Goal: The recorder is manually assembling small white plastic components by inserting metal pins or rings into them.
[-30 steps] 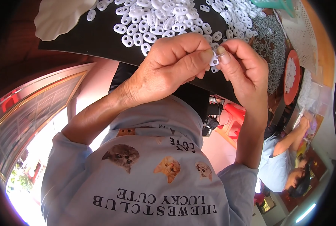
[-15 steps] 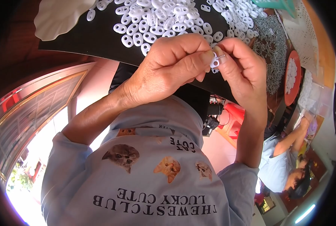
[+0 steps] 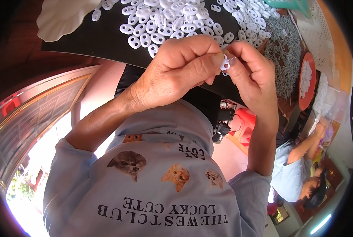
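Note:
My left hand (image 3: 180, 71) pinches a small white oval plastic piece (image 3: 224, 65) with holes between thumb and fingertips. Against it, from the right, comes my right hand (image 3: 255, 71), thumb and forefinger closed around a thin ridged metal piece (image 3: 231, 59) that looks like a small spring. One end of this piece meets the white oval; whether it sits inside a hole I cannot tell. Another white bit shows just beneath the fingertips. Beyond my hands lies a heap of similar white two-hole ovals (image 3: 160, 23) on a black board (image 3: 85, 43).
A second heap of white pieces (image 3: 251, 19) lies farther right, beside a pile of thin grey metal pieces (image 3: 285, 51). A red dish (image 3: 313, 73) holds small white parts. There is a cream scalloped dish (image 3: 59, 19) far left and a green basket (image 3: 293, 6) far right. Another person (image 3: 297, 166) sits at right.
My right hand has shifted slightly left, and its fingertips have shifted around the ridged metal piece. My left hand stays put, still pinching the white oval.

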Available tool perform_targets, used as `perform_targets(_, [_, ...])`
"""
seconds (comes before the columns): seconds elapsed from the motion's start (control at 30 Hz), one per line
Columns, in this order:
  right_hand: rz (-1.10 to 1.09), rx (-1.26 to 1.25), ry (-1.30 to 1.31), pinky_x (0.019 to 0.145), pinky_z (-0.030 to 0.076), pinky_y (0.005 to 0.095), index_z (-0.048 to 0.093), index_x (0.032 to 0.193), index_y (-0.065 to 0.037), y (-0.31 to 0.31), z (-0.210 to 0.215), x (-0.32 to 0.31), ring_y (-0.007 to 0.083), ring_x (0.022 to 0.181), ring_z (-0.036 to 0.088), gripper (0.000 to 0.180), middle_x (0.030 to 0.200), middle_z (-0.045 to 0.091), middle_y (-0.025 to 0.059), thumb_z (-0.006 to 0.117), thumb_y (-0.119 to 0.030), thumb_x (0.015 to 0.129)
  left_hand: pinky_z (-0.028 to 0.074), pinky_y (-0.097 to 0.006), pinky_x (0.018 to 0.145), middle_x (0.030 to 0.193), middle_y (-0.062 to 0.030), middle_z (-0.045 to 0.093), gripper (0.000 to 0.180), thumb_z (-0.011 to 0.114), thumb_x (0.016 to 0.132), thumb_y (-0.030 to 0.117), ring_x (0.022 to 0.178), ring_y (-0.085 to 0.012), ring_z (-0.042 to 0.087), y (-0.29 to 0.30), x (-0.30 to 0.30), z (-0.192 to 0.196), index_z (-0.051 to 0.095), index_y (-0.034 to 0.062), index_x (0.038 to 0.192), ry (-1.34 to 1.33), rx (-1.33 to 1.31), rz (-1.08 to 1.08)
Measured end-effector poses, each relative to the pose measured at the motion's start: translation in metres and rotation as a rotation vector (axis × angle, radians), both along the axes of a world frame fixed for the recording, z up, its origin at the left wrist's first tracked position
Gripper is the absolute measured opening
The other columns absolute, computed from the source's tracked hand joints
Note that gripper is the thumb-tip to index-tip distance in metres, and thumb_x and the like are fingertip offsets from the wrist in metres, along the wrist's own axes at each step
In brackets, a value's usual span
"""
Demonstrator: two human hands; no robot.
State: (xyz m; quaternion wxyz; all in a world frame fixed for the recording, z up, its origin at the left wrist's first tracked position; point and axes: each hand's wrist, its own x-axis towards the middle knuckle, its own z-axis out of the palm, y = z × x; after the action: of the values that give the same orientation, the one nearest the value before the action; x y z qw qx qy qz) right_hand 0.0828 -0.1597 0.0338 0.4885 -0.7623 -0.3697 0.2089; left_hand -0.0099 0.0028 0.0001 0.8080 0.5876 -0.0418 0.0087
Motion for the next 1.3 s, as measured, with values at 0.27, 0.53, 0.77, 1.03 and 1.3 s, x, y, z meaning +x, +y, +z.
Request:
perform_targets(0.27, [-0.082,-0.025,0.074,0.053,0.035,0.0184,0.057,0.089,0.001,-0.004,0.004,-0.001,0.0021,0.061,0.042,0.013,0.067,0.052,-0.0025,0.062,-0.01,0.091,0.032,-0.017,0.049,0.073,-0.0018,0.055,0.019,0.044,0.1,0.013,0.054,-0.0026,0.037,-0.001,-0.001,-0.002,0.056,-0.0005,0.093,-0.011,0.039,0.004])
perform_targets(0.53, [-0.081,-0.022,0.077,0.054,0.035,0.0171,0.057,0.089,0.001,-0.008,0.011,-0.001,0.0011,0.063,0.043,0.013,0.069,0.052,-0.0036,0.061,-0.011,0.092,0.033,-0.017,0.05,0.073,-0.0021,0.055,0.02,0.044,0.1,0.014,0.054,-0.0031,0.038,-0.002,-0.001,-0.004,0.055,-0.0003,0.092,-0.037,0.052,0.006])
perform_targets(0.77, [-0.138,0.079,0.178,0.056,0.038,0.0174,0.059,0.09,0.002,-0.012,0.018,-0.001,0.0026,0.065,0.049,0.014,0.071,0.055,-0.0024,0.061,-0.012,0.092,0.032,-0.017,0.048,0.072,-0.0033,0.056,0.021,0.044,0.1,0.015,0.053,-0.0034,0.038,-0.002,-0.003,0.004,0.056,0.0004,0.093,0.133,-0.069,0.014])
perform_targets(1.03, [-0.048,0.104,0.264,0.059,0.039,0.017,0.059,0.091,0.003,-0.006,0.02,-0.003,0.0026,0.067,0.049,0.018,0.072,0.055,-0.0018,0.06,-0.015,0.094,0.033,-0.017,0.049,0.072,-0.0034,0.056,0.021,0.045,0.1,0.016,0.054,-0.0037,0.038,-0.004,-0.003,0.004,0.057,0.0006,0.093,0.132,-0.085,0.018])
perform_targets(1.3, [-0.133,0.113,0.216,0.058,0.039,0.0174,0.06,0.091,0.002,-0.002,0.021,-0.001,0.0028,0.066,0.049,0.018,0.072,0.056,-0.0011,0.061,-0.016,0.093,0.033,-0.017,0.048,0.072,-0.0035,0.057,0.019,0.045,0.099,0.014,0.053,-0.0034,0.038,-0.002,-0.003,0.001,0.056,0.0001,0.092,0.087,-0.071,0.024])
